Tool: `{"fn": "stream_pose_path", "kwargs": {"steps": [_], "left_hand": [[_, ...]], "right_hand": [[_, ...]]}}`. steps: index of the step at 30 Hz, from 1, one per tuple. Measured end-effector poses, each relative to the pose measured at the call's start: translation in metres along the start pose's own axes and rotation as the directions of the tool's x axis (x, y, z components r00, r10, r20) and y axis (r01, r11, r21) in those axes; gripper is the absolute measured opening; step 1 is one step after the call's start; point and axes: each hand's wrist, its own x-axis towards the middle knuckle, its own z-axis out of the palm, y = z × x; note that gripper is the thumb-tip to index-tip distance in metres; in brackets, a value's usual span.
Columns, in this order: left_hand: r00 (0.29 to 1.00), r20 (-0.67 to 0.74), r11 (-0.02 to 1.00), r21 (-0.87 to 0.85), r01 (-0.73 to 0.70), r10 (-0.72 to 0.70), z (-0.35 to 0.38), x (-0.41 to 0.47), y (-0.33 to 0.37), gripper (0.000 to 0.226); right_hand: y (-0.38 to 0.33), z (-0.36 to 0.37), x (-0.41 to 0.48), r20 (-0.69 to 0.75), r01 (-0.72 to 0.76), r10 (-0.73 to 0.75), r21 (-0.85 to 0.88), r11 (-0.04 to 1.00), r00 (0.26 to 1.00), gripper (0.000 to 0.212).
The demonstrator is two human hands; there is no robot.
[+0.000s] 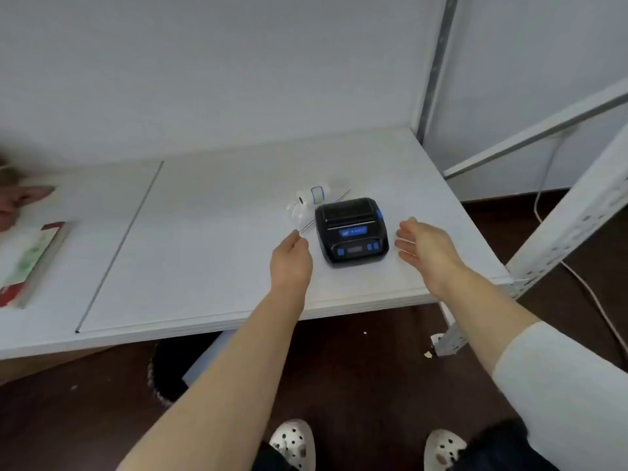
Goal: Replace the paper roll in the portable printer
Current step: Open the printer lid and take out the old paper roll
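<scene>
A small black portable printer (351, 231) with blue buttons sits on the white table (204, 260), its lid closed. Just behind its left corner lies a white paper roll (314, 195) with a blue-edged label, next to a bit of clear wrapping (296, 212). My left hand (291, 258) hovers just left of the printer, fingers loosely curled, holding nothing. My right hand (424, 248) hovers just right of the printer, fingers apart and empty. Neither hand touches the printer.
A red, green and white box (32, 263) lies at the table's left edge, with another person's hand (17, 202) behind it. A white metal shelf frame (560, 239) stands at the right. A cable (543, 205) runs down to the dark floor.
</scene>
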Motion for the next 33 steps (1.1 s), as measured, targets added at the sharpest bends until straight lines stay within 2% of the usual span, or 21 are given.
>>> {"fn": "stream_pose_path", "kwargs": {"steps": [2,5,7,8,10,14,15,17,23,27,30,33], "left_hand": [[1.0,0.022,0.997,-0.068,0.022,-0.021,0.008,0.006,-0.004,0.046],[0.999,0.032,0.987,-0.153,0.04,-0.035,0.02,0.013,-0.009,0.045],[0.998,0.059,0.986,-0.163,0.019,-0.009,0.026,0.018,-0.012,0.031],[0.997,0.069,0.987,-0.158,-0.004,0.015,0.029,0.018,-0.01,0.029],[0.998,0.053,0.984,-0.177,-0.011,0.021,0.034,0.023,-0.011,0.039],[0.996,0.081,0.99,-0.137,-0.032,0.044,0.038,0.024,-0.011,0.031],[0.995,0.082,0.99,-0.133,-0.041,0.052,0.038,0.025,-0.013,0.031],[0.997,0.063,0.991,-0.133,-0.028,0.036,0.038,0.02,-0.011,0.031],[0.999,0.042,0.991,-0.13,-0.008,0.013,0.033,0.0,-0.017,0.042],[0.999,0.033,0.967,-0.254,0.023,-0.015,0.027,0.004,-0.023,0.047],[0.998,0.063,0.948,-0.313,0.049,-0.031,0.025,0.011,-0.029,0.04],[0.995,0.091,0.935,-0.349,0.069,-0.039,0.027,0.018,-0.032,0.043]], "right_hand": [[0.003,0.001,0.008,-0.013,-0.013,0.014,0.055,0.998,1.0,0.034],[0.009,0.004,0.013,0.044,-0.02,0.015,0.135,0.991,0.999,0.03],[0.013,0.006,0.016,0.064,-0.012,0.001,0.164,0.986,0.998,0.033],[0.013,0.008,0.017,0.064,-0.003,-0.007,0.155,0.988,0.998,0.039],[0.014,0.011,0.022,0.051,0.006,-0.011,0.098,0.995,0.999,0.042],[0.017,0.017,0.031,0.077,0.024,-0.026,0.032,0.999,0.997,0.022],[0.019,0.018,0.033,0.073,0.04,-0.042,0.024,0.999,0.996,0.024],[0.023,0.018,0.034,0.038,0.078,-0.078,0.012,0.997,0.996,0.032],[0.029,0.016,0.017,-0.072,0.054,-0.055,-0.011,0.998,0.996,0.028],[0.028,0.011,0.017,-0.065,0.01,-0.006,0.056,0.998,0.998,0.025],[0.027,0.009,0.02,-0.001,-0.012,0.012,0.149,0.989,1.0,0.023],[0.026,0.013,0.022,0.045,-0.024,0.015,0.205,0.978,0.999,0.02]]}}
